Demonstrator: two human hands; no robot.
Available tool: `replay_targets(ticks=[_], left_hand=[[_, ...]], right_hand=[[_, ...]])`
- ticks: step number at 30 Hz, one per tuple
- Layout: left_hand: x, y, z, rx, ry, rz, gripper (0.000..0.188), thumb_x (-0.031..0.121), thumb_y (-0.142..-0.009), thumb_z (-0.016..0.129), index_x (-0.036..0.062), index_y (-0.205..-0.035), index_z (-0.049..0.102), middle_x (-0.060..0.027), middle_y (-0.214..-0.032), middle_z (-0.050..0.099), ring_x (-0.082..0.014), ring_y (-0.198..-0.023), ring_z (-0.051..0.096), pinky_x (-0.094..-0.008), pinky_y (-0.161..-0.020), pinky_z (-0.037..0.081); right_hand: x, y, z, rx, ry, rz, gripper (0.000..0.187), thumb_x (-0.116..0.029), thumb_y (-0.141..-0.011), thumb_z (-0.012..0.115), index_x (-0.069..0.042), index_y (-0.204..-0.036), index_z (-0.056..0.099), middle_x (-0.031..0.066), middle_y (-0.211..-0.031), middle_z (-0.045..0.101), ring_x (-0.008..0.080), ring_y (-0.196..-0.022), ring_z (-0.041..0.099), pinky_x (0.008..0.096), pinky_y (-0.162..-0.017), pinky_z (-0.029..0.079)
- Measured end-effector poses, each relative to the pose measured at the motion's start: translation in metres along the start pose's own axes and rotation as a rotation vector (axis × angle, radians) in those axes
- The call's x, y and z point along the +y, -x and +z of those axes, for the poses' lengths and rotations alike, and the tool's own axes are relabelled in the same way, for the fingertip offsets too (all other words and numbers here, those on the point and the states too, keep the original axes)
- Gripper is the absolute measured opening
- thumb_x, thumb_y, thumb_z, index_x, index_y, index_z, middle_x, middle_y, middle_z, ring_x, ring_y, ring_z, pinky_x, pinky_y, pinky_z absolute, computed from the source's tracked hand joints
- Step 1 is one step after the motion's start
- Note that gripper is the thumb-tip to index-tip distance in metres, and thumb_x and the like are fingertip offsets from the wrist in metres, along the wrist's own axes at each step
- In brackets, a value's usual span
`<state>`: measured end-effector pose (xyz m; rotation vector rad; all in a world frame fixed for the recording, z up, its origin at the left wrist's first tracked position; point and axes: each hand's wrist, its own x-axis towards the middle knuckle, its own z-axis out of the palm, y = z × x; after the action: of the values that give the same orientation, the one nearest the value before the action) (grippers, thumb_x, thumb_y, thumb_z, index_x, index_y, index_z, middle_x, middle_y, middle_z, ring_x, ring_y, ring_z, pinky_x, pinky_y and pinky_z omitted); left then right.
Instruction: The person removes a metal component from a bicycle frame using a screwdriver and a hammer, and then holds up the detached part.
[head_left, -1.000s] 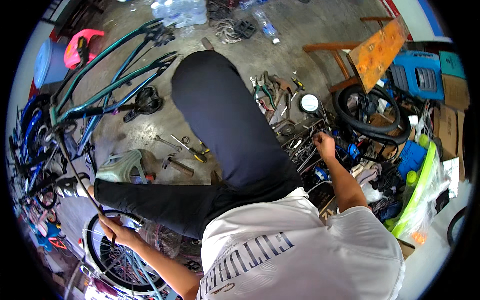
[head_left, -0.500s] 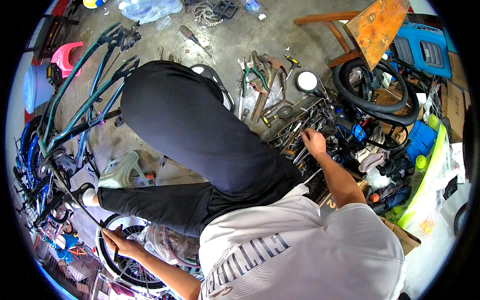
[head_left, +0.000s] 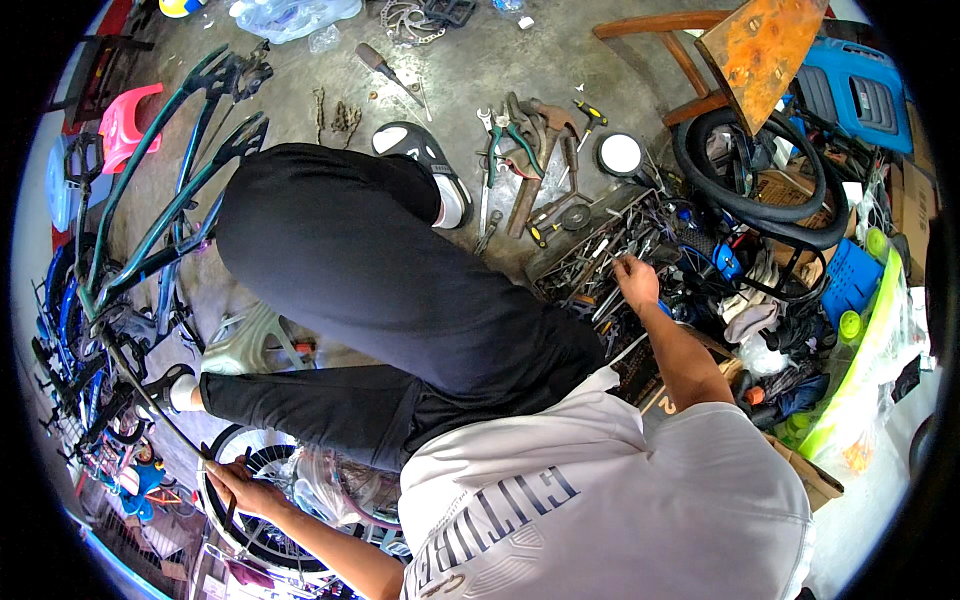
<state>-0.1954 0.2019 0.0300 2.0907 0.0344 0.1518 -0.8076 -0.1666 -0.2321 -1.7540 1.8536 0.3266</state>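
Note:
At lower left, my left hand point(head_left: 240, 487) is closed around a long thin dark rod point(head_left: 150, 393), which slants up to the end of a teal bicycle frame point(head_left: 130, 262). My right hand point(head_left: 637, 283) reaches into a tray of jumbled small metal parts point(head_left: 597, 257) on the right. Its fingers are bent and drawn together at the pile; what they pinch, if anything, is hidden. Just beyond the tray lie green-handled pliers point(head_left: 518, 150), a hammer point(head_left: 553, 118) and a yellow-and-black-handled tool point(head_left: 592, 114).
Bicycle tyres point(head_left: 750, 210) and a wooden chair point(head_left: 735, 65) stand beyond my right hand. A spoked wheel point(head_left: 225, 505) lies under my left forearm. A screwdriver point(head_left: 378, 64) and a pale green stool point(head_left: 245, 338) are on the concrete floor, and my shoe point(head_left: 420, 150) is near the tools.
My bent knee has shifted left, uncovering more of my shoe and some chain pieces. My right hand has moved slightly right over the tray. The left hand keeps its grip on the rod.

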Motion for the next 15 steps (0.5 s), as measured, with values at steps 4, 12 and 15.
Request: replay_targets(ticks=[4, 12, 15], left_hand=[[0.008, 0.005, 0.009, 0.04, -0.076, 0.045, 0.042, 0.026, -0.105, 0.064, -0.0069, -0.13, 0.064, -0.0002, -0.072, 0.049, -0.0102, -0.064, 0.043, -0.0289, -0.066, 0.044], [0.009, 0.007, 0.004, -0.018, 0.038, -0.015, 0.038, 0.027, -0.105, 0.064, -0.004, -0.127, 0.067, 0.0024, -0.075, 0.052, -0.0077, -0.064, 0.045, -0.0277, -0.067, 0.044], [0.013, 0.009, 0.012, 0.053, 0.027, -0.023, 0.031, 0.025, -0.106, 0.063, -0.0009, -0.122, 0.068, 0.0049, -0.069, 0.049, -0.0056, -0.061, 0.042, -0.0257, -0.065, 0.043]], right_hand=[[-0.016, -0.008, -0.005, 0.0, 0.052, -0.099, 0.027, -0.033, -0.094, 0.066, -0.007, -0.098, 0.072, 0.0178, -0.097, 0.073, 0.0412, -0.089, 0.069, 0.0506, -0.079, 0.055], [-0.155, -0.08, -0.005, 0.084, -0.099, -0.474, 0.027, -0.028, -0.096, 0.063, -0.002, -0.095, 0.068, 0.0236, -0.092, 0.069, 0.0455, -0.088, 0.066, 0.0532, -0.076, 0.053], [-0.158, -0.153, 0.041, 0.122, -0.149, -0.15, 0.034, -0.032, -0.092, 0.062, -0.001, -0.102, 0.073, 0.0282, -0.101, 0.072, 0.0474, -0.097, 0.068, 0.0547, -0.085, 0.054]])
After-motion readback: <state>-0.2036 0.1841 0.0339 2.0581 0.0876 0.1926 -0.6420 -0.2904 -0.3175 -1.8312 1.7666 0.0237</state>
